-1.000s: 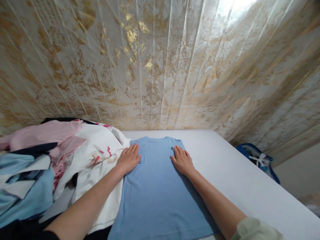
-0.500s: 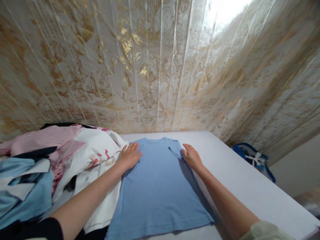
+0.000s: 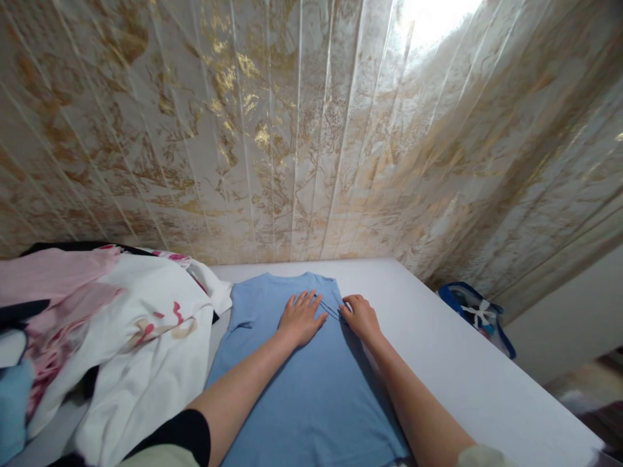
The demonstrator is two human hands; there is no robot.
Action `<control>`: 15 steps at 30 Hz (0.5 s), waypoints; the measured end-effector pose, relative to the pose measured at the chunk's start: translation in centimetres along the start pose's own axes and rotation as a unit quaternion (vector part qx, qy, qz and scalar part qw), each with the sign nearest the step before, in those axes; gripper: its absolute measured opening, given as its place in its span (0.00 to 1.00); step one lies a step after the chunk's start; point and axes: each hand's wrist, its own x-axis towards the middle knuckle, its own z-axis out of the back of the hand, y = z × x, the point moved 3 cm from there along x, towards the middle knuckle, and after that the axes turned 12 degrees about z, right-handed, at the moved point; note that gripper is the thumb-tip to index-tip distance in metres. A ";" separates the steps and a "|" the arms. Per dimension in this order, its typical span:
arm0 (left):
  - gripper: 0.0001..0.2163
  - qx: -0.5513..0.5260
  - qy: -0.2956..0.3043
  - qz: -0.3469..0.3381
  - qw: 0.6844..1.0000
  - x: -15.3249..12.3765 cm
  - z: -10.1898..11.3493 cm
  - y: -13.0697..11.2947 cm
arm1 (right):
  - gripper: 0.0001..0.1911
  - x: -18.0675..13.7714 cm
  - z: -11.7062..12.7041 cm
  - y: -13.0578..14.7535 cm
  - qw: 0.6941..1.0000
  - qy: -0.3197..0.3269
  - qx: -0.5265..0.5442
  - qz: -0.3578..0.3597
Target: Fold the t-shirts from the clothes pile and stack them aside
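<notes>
A light blue T-shirt [image 3: 292, 402] lies spread on the white table, its neckline toward the wall. My left hand [image 3: 300, 319] rests flat on its upper part with fingers spread, close to a thin dark cord [image 3: 329, 309]. At the shirt's upper right edge is my right hand [image 3: 361, 319], fingers bent and thumb apart from them, touching the fabric near the cord's lower end. The short left sleeve [image 3: 244, 305] lies stretched out with a small crease below it. My left forearm covers part of the shirt's lower left.
Left of the shirt is a heap of clothes, with a white garment [image 3: 160, 337] marked in red and a pink one [image 3: 58, 279]. The white table [image 3: 452, 363] runs right, past it a blue-edged clear bag [image 3: 470, 311]. A gold-patterned curtain [image 3: 272, 143] hangs behind.
My left hand has moved right, from the shirt's left shoulder to its upper middle near the cord. My right hand stays at the right edge. The view has shifted slightly right.
</notes>
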 end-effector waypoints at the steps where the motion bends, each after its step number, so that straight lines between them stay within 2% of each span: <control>1: 0.28 0.002 0.000 -0.001 1.000 0.0 -0.2 0.1 | 0.15 -0.1 0.3 -0.2 1.000 0.005 0.000 -0.010; 5: 0.29 0.001 0.003 -0.010 1.000 0.0 -0.1 0.4 | 0.13 -0.5 1.5 -0.6 0.998 0.039 -0.005 -0.058; 9: 0.28 -0.004 0.001 -0.010 1.000 0.0 0.1 0.3 | 0.08 -0.5 1.4 -0.7 0.994 0.073 0.031 -0.073; 12: 0.27 -0.015 -0.010 -0.012 1.000 -0.1 0.3 0.2 | 0.05 -0.3 1.0 -0.9 0.992 0.055 0.080 -0.085; 15: 0.24 -0.049 -0.047 -0.019 0.997 -0.2 0.7 0.4 | 0.05 -0.1 0.6 -1.2 0.987 0.019 0.130 -0.093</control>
